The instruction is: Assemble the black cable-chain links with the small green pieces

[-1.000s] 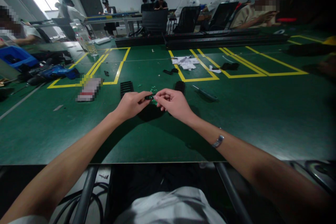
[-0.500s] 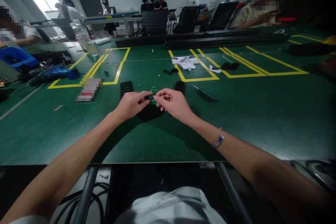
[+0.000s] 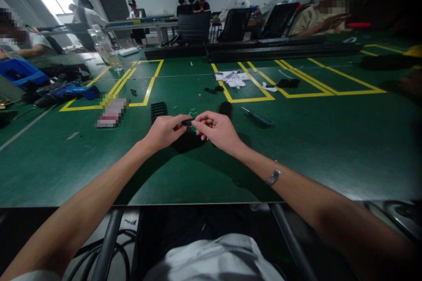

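My left hand [image 3: 165, 131] and my right hand [image 3: 218, 131] meet fingertip to fingertip over the green table [image 3: 99, 162]. Both are closed in a pinch on a small black part [image 3: 187, 121] held between them. A bit of green shows just below the part. A dark flat piece [image 3: 186, 141] lies on the table under my hands. Behind my left hand rests a black ribbed grille [image 3: 158, 110], and behind my right hand a small black block [image 3: 226, 109].
A dark screwdriver-like tool [image 3: 257, 117] lies to the right. Yellow tape boxes mark the table; white papers [image 3: 234, 79] and black bits sit farther back. A blue bin [image 3: 20, 71] and tools are at the left. Several people sit at tables beyond.
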`<state>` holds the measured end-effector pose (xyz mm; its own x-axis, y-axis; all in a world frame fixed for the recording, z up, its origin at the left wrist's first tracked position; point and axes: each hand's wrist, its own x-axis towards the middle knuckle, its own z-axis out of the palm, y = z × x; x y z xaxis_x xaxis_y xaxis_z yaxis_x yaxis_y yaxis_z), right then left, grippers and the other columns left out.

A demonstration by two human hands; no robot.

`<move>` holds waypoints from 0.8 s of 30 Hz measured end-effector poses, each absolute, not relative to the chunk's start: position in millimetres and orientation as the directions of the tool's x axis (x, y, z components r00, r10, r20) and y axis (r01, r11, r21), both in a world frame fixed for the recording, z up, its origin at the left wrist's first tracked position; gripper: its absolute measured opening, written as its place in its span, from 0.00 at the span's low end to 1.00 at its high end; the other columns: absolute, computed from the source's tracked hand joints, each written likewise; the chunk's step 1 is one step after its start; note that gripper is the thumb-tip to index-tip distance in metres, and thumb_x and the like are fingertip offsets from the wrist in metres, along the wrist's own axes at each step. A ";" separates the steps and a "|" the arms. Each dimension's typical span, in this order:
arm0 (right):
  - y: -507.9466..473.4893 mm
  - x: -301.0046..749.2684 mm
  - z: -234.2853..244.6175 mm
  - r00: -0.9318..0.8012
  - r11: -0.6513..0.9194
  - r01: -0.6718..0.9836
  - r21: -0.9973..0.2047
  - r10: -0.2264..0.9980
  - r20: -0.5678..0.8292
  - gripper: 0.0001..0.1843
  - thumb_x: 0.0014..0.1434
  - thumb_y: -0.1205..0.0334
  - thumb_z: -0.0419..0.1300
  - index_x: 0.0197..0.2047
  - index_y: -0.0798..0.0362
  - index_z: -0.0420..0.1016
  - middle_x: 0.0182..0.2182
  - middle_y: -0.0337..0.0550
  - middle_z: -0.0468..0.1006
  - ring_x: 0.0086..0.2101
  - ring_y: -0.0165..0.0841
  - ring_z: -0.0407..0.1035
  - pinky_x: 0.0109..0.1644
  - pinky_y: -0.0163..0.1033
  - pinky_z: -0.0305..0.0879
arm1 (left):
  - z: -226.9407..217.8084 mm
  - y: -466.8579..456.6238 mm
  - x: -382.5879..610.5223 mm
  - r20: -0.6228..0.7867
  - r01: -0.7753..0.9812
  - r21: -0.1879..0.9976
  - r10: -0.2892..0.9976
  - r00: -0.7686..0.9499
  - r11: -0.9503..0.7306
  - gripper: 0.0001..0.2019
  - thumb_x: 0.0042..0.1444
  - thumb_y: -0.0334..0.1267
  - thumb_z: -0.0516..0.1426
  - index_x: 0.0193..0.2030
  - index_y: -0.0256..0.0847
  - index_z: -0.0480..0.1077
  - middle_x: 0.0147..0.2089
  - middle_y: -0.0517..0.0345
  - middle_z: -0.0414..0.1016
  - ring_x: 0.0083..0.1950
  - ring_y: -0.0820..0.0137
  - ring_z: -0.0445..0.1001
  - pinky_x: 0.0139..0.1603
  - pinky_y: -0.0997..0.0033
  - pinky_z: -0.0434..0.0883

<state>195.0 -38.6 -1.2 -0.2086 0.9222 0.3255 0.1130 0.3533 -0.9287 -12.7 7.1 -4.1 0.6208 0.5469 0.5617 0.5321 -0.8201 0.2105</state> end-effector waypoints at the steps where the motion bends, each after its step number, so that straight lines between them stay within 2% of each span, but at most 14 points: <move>1: -39.0 194.8 -0.9 -0.212 0.354 0.118 -0.928 0.922 0.325 0.15 0.62 0.50 0.63 0.39 0.56 0.74 0.25 0.40 0.75 0.23 0.28 0.69 0.25 0.31 0.69 | -3.8 6.9 -12.6 0.565 0.529 0.211 0.544 0.620 -0.822 0.14 0.62 0.36 0.57 0.53 0.39 0.73 0.27 0.60 0.73 0.27 0.75 0.70 0.31 0.77 0.63; 7: -40.3 195.3 -0.1 -0.218 0.365 0.138 -0.921 0.918 0.332 0.16 0.63 0.49 0.62 0.38 0.56 0.74 0.25 0.40 0.75 0.23 0.27 0.69 0.25 0.32 0.69 | -3.7 6.5 -12.6 0.573 0.519 0.213 0.536 0.619 -0.828 0.13 0.62 0.36 0.56 0.52 0.38 0.73 0.27 0.60 0.73 0.26 0.75 0.69 0.30 0.77 0.62; 13: -37.7 197.2 1.6 -0.175 0.342 0.063 -0.938 0.929 0.327 0.17 0.61 0.48 0.65 0.37 0.56 0.74 0.24 0.39 0.75 0.21 0.27 0.69 0.23 0.31 0.68 | -7.1 7.8 -13.7 0.576 0.534 0.213 0.547 0.608 -0.818 0.12 0.62 0.36 0.57 0.51 0.38 0.74 0.26 0.61 0.71 0.25 0.76 0.67 0.29 0.77 0.61; 24: -37.2 196.1 0.1 -0.187 0.304 0.074 -0.950 0.940 0.287 0.18 0.60 0.47 0.65 0.36 0.55 0.74 0.24 0.39 0.76 0.21 0.27 0.68 0.23 0.31 0.68 | -3.8 6.7 -12.9 0.591 0.522 0.217 0.537 0.602 -0.825 0.14 0.62 0.37 0.57 0.54 0.39 0.73 0.27 0.61 0.72 0.26 0.75 0.69 0.30 0.77 0.62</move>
<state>196.1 -37.2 0.1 -0.1873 0.9396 0.2866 0.0741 0.3045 -0.9496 -12.9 6.7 -3.8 0.6020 0.5366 0.5913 0.5219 -0.8249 0.2173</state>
